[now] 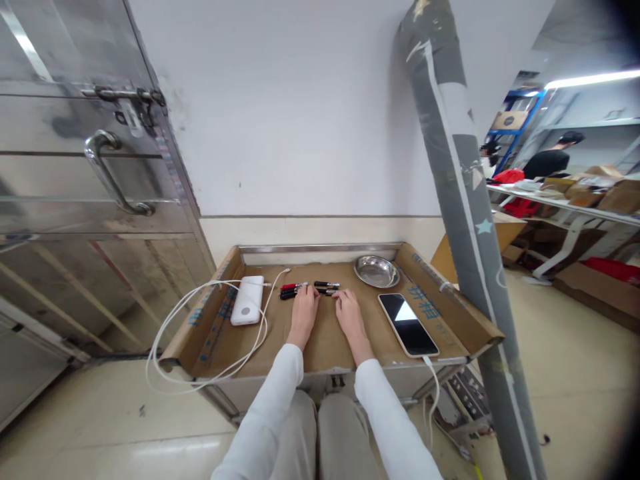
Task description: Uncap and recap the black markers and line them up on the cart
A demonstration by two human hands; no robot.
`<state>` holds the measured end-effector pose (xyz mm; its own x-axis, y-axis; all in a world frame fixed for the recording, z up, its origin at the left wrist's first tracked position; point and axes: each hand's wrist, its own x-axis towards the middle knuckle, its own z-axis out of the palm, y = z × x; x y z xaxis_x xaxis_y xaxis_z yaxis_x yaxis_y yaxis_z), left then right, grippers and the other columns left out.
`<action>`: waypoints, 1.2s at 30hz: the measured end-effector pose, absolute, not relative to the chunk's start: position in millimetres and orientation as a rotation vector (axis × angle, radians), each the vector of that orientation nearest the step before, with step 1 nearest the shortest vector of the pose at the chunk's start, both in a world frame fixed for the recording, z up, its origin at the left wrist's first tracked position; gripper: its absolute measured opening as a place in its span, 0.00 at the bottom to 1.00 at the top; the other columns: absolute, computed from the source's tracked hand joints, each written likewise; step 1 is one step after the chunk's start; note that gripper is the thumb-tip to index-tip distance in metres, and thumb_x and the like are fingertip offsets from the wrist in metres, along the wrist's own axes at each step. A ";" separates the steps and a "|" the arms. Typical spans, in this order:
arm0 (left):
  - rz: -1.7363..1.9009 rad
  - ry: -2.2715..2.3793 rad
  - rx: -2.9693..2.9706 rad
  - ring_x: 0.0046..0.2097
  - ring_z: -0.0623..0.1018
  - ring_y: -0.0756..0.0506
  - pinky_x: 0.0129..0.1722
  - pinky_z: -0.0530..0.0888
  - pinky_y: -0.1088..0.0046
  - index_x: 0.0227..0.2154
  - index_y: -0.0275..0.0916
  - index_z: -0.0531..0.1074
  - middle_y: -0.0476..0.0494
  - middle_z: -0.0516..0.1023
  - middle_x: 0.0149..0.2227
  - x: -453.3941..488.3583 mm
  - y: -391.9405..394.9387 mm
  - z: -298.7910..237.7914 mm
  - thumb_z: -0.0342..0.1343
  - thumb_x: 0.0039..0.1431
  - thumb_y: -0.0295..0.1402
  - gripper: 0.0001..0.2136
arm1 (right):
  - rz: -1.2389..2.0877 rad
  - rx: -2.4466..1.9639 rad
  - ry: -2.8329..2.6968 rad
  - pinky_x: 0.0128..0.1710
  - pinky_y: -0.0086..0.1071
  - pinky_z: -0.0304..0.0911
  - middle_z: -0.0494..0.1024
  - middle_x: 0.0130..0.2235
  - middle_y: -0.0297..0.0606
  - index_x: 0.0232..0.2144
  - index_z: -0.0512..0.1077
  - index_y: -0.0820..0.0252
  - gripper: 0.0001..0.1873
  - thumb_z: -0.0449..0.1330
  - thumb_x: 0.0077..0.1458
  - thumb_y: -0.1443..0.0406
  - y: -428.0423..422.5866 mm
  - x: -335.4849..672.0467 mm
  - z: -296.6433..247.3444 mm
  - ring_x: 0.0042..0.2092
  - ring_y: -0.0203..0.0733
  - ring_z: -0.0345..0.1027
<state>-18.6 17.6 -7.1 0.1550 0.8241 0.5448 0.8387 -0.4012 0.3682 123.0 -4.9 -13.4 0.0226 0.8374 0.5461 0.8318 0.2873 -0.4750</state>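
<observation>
My left hand (304,310) rests on the cardboard-covered cart top with its fingers closed at one end of a slim black pen-like thing (327,291). The fingertips of my right hand (349,315) pinch its other end. Just behind it lies another black pen-like thing (326,285). Left of my left fingers, a red one (290,287) and several black ones (288,294) lie side by side, partly covered by that hand. Silver parts show on some of them; details are too small to make out.
A white power bank (249,301) with a looped white cable (264,328) lies left. At right are a round metal dish (376,271) and a plugged-in phone (409,325). A grey wrapped pole (465,180) leans beside the cart. People are at a far table (575,205).
</observation>
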 end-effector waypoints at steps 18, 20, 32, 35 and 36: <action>-0.872 -2.164 -1.764 0.48 0.69 0.38 0.47 0.67 0.58 0.44 0.34 0.65 0.35 0.69 0.44 -31.7 -6.7 1.9 0.42 0.61 0.26 0.11 | -0.055 -1.639 -1.850 0.43 0.34 0.53 0.73 0.38 0.39 0.33 0.72 0.58 0.14 0.48 0.56 0.73 -13.4 119.8 -0.3 0.42 0.43 0.63; -0.882 -2.150 -1.765 0.47 0.69 0.38 0.45 0.67 0.59 0.43 0.35 0.65 0.35 0.70 0.42 -32.1 -6.3 2.0 0.43 0.61 0.27 0.10 | -0.050 -1.627 -1.850 0.44 0.35 0.54 0.73 0.38 0.40 0.34 0.72 0.58 0.14 0.47 0.55 0.74 -13.3 120.0 -1.0 0.42 0.43 0.63; -1.460 -1.667 -2.425 0.42 0.75 0.44 0.41 0.72 0.67 0.42 0.39 0.66 0.41 0.72 0.41 -34.1 -12.0 1.7 0.47 0.63 0.34 0.08 | 0.105 -1.294 -1.901 0.54 0.40 0.59 0.67 0.53 0.41 0.57 0.60 0.51 0.28 0.47 0.54 0.73 -14.6 116.7 0.4 0.54 0.43 0.61; -1.577 -1.503 -2.625 0.41 0.76 0.46 0.43 0.72 0.69 0.41 0.41 0.67 0.44 0.73 0.40 -31.9 -15.6 6.3 0.49 0.62 0.34 0.07 | 0.234 -1.212 -1.891 0.55 0.38 0.60 0.69 0.51 0.40 0.52 0.66 0.52 0.24 0.47 0.55 0.72 -15.7 117.3 -0.7 0.52 0.40 0.64; -1.639 -1.475 -2.634 0.42 0.76 0.47 0.43 0.73 0.69 0.41 0.41 0.67 0.44 0.73 0.39 -31.3 -15.8 7.0 0.50 0.61 0.34 0.07 | 0.270 -1.200 -1.881 0.54 0.37 0.61 0.70 0.49 0.41 0.51 0.67 0.53 0.22 0.47 0.56 0.72 -15.6 117.5 -1.7 0.51 0.40 0.65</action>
